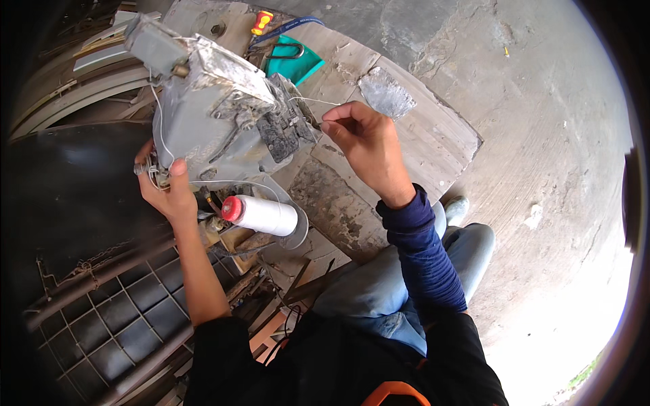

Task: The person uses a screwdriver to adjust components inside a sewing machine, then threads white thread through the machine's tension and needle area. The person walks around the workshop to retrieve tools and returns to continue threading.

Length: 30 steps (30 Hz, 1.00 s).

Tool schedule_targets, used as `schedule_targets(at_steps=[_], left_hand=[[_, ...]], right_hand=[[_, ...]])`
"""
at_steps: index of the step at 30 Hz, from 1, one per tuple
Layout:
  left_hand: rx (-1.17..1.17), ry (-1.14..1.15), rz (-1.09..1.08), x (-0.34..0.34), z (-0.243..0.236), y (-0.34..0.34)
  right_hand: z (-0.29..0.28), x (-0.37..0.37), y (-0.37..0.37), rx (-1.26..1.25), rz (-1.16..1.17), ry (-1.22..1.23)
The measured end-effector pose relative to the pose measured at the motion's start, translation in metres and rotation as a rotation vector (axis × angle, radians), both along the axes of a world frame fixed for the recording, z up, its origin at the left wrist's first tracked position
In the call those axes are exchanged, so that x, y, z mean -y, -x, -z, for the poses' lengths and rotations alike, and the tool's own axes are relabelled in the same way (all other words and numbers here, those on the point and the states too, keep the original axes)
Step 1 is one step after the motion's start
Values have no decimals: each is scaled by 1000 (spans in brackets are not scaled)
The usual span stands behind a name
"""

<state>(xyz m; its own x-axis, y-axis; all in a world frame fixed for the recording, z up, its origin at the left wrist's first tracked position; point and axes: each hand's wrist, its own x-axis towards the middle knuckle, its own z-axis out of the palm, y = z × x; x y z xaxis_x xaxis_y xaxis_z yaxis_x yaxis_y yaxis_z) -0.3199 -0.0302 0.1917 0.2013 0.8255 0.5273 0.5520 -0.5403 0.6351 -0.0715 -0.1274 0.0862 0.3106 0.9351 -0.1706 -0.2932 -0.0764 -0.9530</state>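
A grey, grimy sewing machine (186,132) stands on a worn wooden table. White thread (233,182) runs from a large spool of thread (267,216) with a red end, past the machine's left side and over its top. My left hand (168,193) is closed around the spring-loaded thread tensioner (142,166) at the machine's left side, its thumb beside the thread. To the right of the machine, my right hand (369,145) pinches the thread coming out near the dark, dirty working end (284,122). The fingers hide the thread's tip.
On the wooden tabletop (440,145) lie a green cloth (298,62), a dark U-shaped metal piece, a red-and-yellow handled tool (262,22) and a crumpled silvery sheet (386,93). A wire grid (115,304) and wood scraps are at the lower left. Concrete floor (528,128) extends on the right.
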Motion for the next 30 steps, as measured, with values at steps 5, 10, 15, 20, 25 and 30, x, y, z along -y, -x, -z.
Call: schedule_targets(at_steps=[5, 10, 15, 20, 25, 30], left_hand=[[-35, -44, 68, -4, -2, -3], [-47, -67, 88, -6, -4, -4], [4, -31, 119, -2, -9, -11], [-43, -26, 71, 5, -15, -14], [-106, 9, 47, 6, -18, -12], [-129, -15, 51, 10, -25, -11]], right_hand=[[2, 22, -1, -114, -36, 84], [15, 46, 4, 113, -40, 182], [34, 65, 10, 382, 9, 169], [52, 74, 29, 851, 22, 169], [56, 75, 38, 1118, -25, 94], [43, 75, 39, 1060, -8, 75]])
